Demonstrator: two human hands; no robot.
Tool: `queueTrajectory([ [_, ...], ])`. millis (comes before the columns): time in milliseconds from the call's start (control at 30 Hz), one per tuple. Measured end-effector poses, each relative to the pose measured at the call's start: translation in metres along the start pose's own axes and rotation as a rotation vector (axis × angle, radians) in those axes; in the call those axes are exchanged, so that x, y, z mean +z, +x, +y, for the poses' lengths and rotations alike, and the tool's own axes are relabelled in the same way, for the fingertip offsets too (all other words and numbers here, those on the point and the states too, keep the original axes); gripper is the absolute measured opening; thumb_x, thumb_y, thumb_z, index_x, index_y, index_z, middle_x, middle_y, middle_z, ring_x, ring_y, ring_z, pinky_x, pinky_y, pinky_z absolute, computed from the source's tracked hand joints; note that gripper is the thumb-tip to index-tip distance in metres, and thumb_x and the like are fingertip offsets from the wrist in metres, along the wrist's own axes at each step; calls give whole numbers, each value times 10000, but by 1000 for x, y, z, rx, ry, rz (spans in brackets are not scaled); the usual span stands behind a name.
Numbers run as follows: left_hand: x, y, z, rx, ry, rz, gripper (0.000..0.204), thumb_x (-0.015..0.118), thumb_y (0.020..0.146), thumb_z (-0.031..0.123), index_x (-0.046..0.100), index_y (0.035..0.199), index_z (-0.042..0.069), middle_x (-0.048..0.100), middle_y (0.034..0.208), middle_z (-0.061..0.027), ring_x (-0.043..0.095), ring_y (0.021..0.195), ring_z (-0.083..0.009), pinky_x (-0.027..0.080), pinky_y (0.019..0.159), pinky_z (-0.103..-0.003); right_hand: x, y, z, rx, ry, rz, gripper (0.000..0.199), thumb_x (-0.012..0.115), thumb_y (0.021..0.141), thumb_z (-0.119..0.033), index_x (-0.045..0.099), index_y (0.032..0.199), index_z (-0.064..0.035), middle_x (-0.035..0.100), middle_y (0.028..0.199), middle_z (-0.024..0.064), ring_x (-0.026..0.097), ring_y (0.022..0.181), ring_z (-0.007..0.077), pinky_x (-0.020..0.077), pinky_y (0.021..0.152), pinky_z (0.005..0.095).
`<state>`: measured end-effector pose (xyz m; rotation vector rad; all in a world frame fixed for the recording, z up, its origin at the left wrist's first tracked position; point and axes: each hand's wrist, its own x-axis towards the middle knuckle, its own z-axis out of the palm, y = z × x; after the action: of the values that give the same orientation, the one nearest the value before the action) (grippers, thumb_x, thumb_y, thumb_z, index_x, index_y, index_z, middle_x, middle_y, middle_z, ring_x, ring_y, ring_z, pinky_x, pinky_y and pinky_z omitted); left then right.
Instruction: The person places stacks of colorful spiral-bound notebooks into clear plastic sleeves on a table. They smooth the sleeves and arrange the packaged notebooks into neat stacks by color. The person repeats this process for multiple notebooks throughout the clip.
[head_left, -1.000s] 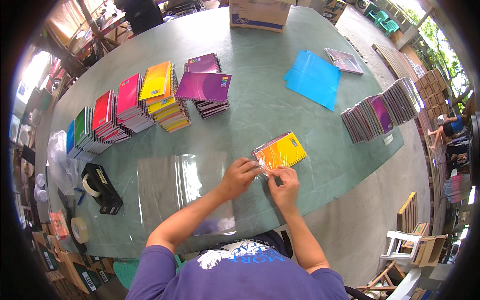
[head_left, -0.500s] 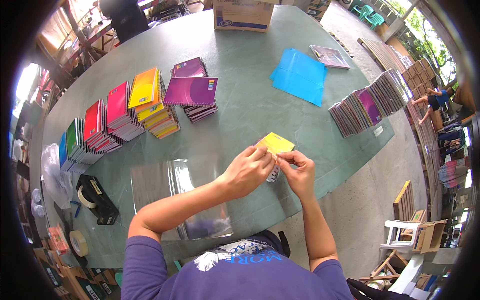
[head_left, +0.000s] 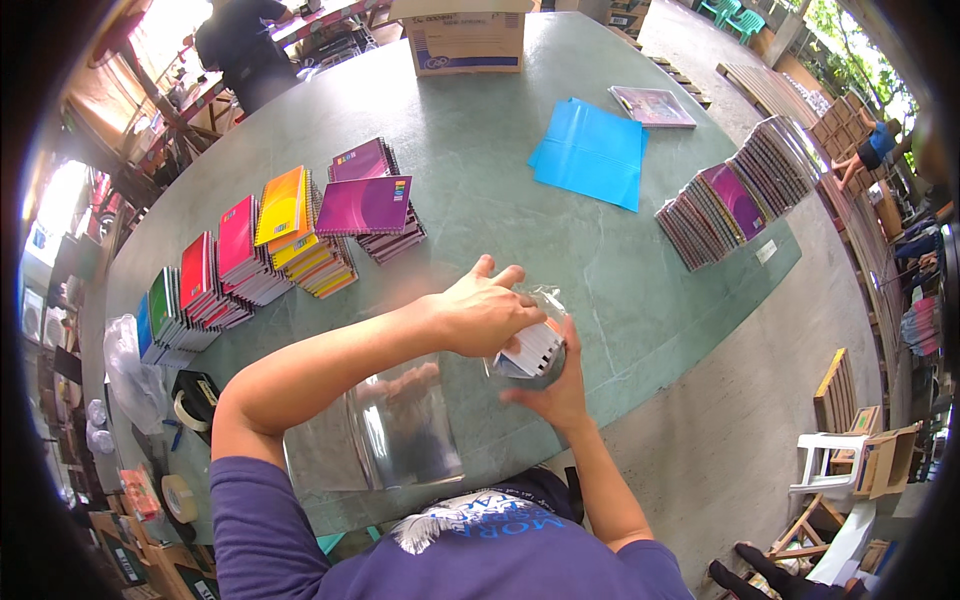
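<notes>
A small stack of spiral notebooks (head_left: 527, 352) stands between my hands near the table's front edge, its white page edges and black binding turned up toward me. Clear plastic film (head_left: 547, 296) shines around it. My right hand (head_left: 562, 392) wraps the stack from the right and below. From the left, my left hand (head_left: 485, 310) reaches over its top; two fingers are raised apart and the others bend against the stack. The left hand partly hides the notebooks. Beside my left forearm lie clear plastic sleeves (head_left: 410, 425), flat on the green table (head_left: 480, 150).
Stacked notebooks in several colours (head_left: 285, 215) line the left side. Blue sheets (head_left: 590, 155), a wrapped notebook (head_left: 652, 107) and a long wrapped row of notebooks (head_left: 735, 195) lie right. A carton (head_left: 465, 45) stands at the far edge; a tape dispenser (head_left: 195, 400) sits left.
The stack has been turned, so its yellow cover no longer shows and its page edges do. My fingers have left their pinch; the right hand now cups the stack from below.
</notes>
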<state>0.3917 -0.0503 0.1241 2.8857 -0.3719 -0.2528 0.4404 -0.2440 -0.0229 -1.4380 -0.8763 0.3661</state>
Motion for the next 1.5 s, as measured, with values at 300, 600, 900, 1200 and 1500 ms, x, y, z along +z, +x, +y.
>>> queueTrajectory([
  [300, 24, -10, 14, -41, 157, 116, 421, 645, 812, 235, 540, 1204, 125, 617, 1101, -82, 385, 1261, -303, 269, 989, -572, 12, 22, 0, 77, 174, -41, 1017, 832, 614, -82, 183, 1397, -88, 482, 1254, 126, 526, 1107, 244, 455, 911, 371],
  [600, 0, 7, 6, -39, -82, -167, 455, 743, 692, 276, 619, 1093, 101, 640, 1038, -45, 430, 1198, -274, 256, 989, -538, 5, 24, 4, 87, -92, -83, 687, 800, 653, -119, 418, 1223, -84, 574, 1097, 106, 575, 1005, 236, 475, 827, 361],
  [900, 25, -23, 16, -15, -212, 74, 250, 767, 629, 191, 646, 838, 129, 637, 875, 32, 508, 1034, -177, 261, 957, -465, 9, 19, -1, -380, -366, -20, 532, 733, 651, -135, 507, 1130, -90, 595, 1090, 99, 558, 1037, 297, 390, 921, 431],
  [1200, 70, -30, 16, 195, 249, 567, 84, 626, 708, 166, 616, 791, 175, 600, 805, 69, 491, 1047, -148, 238, 990, -506, -24, 30, -5, -472, -773, -59, 437, 643, 719, -113, 506, 1133, -81, 550, 1148, 97, 531, 1064, 282, 354, 965, 454],
  [1500, 112, -44, 2, -135, 182, 805, 170, 574, 733, 142, 638, 889, 166, 616, 909, 43, 482, 1090, -175, 241, 992, -503, -20, 55, -28, -371, -1093, -112, 508, 642, 696, -60, 521, 1186, -115, 512, 1256, 114, 460, 1206, 320, 316, 1048, 448],
])
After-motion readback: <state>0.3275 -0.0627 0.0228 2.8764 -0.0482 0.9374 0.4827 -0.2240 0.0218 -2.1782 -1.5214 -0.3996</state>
